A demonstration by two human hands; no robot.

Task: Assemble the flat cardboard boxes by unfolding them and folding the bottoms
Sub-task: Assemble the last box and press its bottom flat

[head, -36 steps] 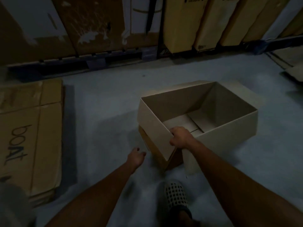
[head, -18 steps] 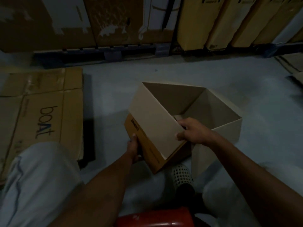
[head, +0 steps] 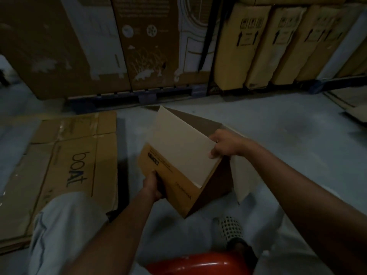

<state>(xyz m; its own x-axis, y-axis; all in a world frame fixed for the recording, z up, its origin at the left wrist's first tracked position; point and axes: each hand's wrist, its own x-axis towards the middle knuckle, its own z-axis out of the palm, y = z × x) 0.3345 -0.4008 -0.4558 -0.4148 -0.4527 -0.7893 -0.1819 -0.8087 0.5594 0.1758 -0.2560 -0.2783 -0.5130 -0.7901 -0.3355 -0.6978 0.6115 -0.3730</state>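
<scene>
Box: matt brown cardboard outside, paler smooth flap. Flattened cartons on the floor: dull cardboard, creased, scuffed, strips of shiny tape. Floor: smooth painted concrete, grey, faint sheen. Stool: glossy red plastic. Trousers: pale soft cloth. Shoe: perforated white plastic.

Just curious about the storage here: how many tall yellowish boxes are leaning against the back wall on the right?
3 show clearly, side by side: left, middle and right. More may stand past the frame's right edge.
</scene>
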